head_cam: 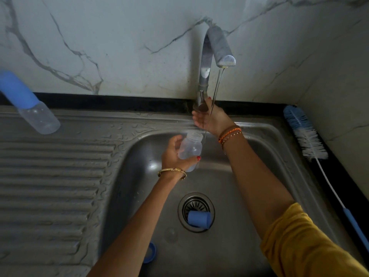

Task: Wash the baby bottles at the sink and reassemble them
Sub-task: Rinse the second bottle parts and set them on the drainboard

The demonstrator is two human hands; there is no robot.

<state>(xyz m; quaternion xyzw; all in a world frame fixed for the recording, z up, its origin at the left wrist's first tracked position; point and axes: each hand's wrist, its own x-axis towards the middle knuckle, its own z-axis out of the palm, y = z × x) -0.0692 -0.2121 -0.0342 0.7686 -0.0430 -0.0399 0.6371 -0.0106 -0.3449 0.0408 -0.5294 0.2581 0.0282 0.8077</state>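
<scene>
L hand [175,154] grips the open baby bottle [189,149] over the sink [279,156], just beside the stream, R hand [211,118] fingers curled at the tap [205,76] base; risk: wet bottle slips, or flow misses its mouth.

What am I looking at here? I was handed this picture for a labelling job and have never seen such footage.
There is one picture, from a camera worn on a person's head, looking down at a steel sink. No machine: two bare hands. The left hand grips an open clear bottle beside a thin stream from the tap. The right hand reaches to the tap's base. A blue cap lies on the drain. A capped bottle lies on the draining board, and a bottle brush on the counter at right.
</scene>
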